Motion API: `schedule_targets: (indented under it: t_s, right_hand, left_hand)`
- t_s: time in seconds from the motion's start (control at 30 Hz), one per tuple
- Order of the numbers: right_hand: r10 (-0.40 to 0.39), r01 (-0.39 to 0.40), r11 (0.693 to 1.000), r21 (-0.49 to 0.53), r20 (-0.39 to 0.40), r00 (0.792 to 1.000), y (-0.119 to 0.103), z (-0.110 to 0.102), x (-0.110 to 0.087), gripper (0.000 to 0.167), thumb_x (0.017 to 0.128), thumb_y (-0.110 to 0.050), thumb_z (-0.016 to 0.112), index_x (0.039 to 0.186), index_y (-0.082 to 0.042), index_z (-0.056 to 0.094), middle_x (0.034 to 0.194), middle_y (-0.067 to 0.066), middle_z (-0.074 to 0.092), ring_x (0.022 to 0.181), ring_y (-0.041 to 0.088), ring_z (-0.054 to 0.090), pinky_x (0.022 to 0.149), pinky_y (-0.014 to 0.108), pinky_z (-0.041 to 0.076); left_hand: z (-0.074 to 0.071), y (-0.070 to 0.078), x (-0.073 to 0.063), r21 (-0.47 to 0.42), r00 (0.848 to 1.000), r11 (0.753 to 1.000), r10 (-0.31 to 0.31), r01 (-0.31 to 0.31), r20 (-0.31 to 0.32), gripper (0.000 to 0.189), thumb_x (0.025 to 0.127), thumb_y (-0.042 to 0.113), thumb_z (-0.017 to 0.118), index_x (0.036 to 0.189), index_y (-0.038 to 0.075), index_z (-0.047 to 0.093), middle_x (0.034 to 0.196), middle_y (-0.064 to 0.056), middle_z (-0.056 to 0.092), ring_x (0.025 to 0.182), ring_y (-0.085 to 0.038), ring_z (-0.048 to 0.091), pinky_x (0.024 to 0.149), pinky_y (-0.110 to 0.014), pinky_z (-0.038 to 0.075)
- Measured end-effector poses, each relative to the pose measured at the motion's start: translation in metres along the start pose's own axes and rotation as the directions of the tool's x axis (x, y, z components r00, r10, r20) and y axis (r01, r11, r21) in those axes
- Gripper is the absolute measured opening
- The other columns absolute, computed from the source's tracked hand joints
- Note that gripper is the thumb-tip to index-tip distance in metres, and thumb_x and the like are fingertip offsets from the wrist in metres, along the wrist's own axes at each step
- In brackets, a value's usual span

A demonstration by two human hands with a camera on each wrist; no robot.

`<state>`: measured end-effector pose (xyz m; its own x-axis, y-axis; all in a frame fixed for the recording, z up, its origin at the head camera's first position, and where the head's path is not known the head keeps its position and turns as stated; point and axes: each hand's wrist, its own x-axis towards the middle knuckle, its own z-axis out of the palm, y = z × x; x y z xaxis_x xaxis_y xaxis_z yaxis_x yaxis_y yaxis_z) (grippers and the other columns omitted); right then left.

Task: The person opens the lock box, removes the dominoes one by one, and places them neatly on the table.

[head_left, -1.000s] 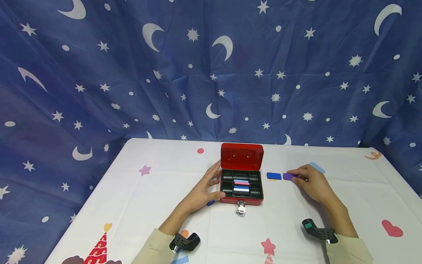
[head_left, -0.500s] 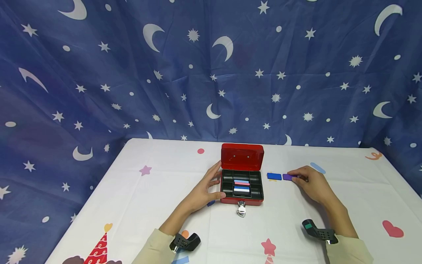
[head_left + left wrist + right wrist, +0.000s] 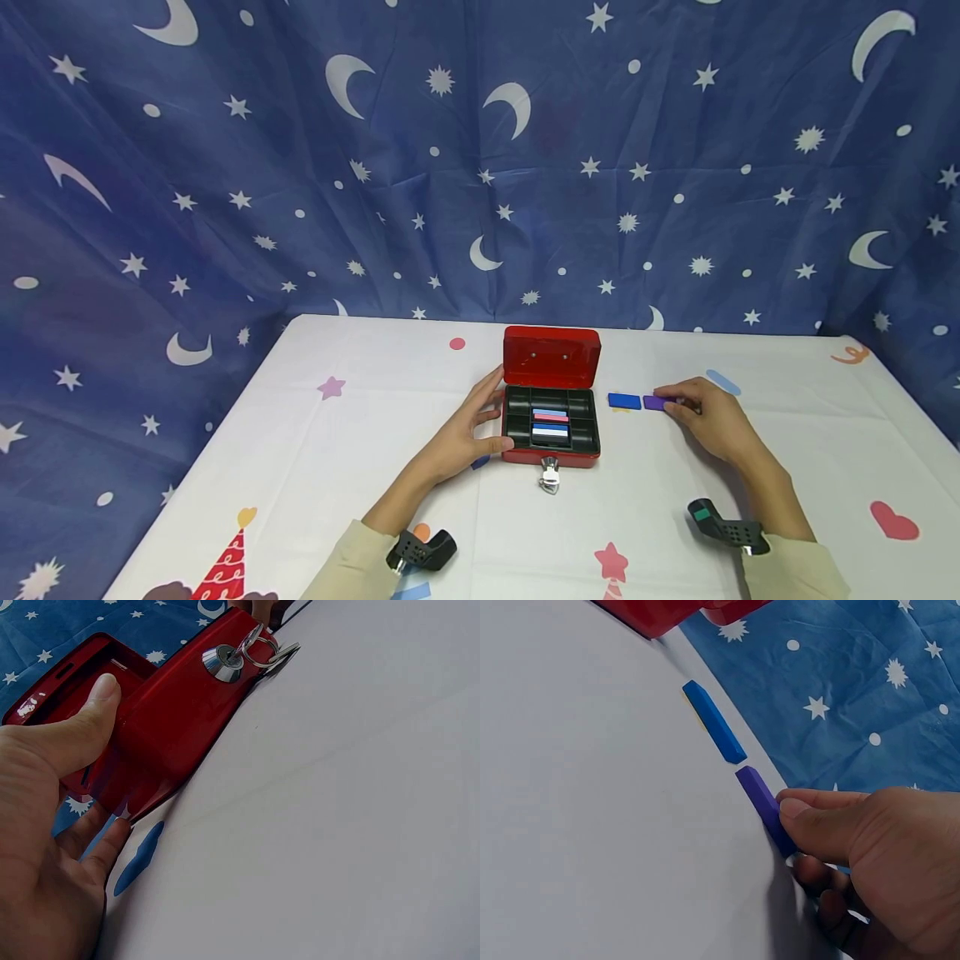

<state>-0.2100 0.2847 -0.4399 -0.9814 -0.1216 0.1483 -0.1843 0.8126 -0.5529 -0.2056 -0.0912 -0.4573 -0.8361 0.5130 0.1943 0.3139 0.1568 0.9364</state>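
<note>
A red cash box stands on the white cloth with its lid raised and a black compartment tray inside. Several thin blue, pink and white pieces lie in the tray's middle compartments. My left hand rests along the box's left side, thumb on the front corner and fingers stretched towards the hinge. To the right of the box, my right hand pinches a purple block between thumb and fingers. A blue block lies end to end with it, a narrow gap between them.
A silver lock with keys hangs at the box's front. The table's cloth carries printed shapes, among them a blue patch beside the left hand. A blue curtain with moons and stars rises behind the table's back edge.
</note>
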Motion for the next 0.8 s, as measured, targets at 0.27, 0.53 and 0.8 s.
schedule_targets:
  t_s: [0.27,0.53,0.8]
  right_hand:
    - [0.022,-0.022,0.999,0.026,0.022,1.000,-0.002,-0.006,-0.001,0.031,0.090,-0.005,0.064,0.121,-0.001,0.064,0.112,0.022,0.059,0.090,0.031,0.052,0.077,0.045,0.048]
    - [0.027,-0.027,1.000,0.003,-0.015,1.000,-0.010,-0.012,-0.001,0.030,0.089,-0.004,0.065,0.119,-0.003,0.066,0.111,0.022,0.059,0.089,0.031,0.054,0.074,0.044,0.049]
    - [-0.031,0.034,0.999,0.037,-0.100,0.994,-0.021,-0.018,0.001,0.025,0.092,-0.017,0.064,0.115,-0.007,0.068,0.106,0.014,0.064,0.088,0.030,0.058,0.065,0.037,0.048]
  left_hand:
    - [0.000,0.000,0.000,0.004,1.000,1.000,0.002,-0.002,-0.001,0.098,0.080,0.018,0.077,0.154,0.031,0.015,0.156,0.009,0.015,0.136,-0.021,0.031,0.107,-0.041,0.035]
    - [0.000,-0.002,0.000,0.004,1.000,1.000,0.007,-0.007,0.003,0.098,0.080,0.019,0.078,0.154,0.031,0.015,0.156,0.011,0.015,0.136,-0.018,0.031,0.107,-0.039,0.035]
    - [0.000,-0.003,0.001,0.002,1.000,1.000,0.002,-0.002,0.000,0.098,0.080,0.019,0.077,0.154,0.032,0.015,0.156,0.010,0.015,0.136,-0.020,0.030,0.107,-0.038,0.035]
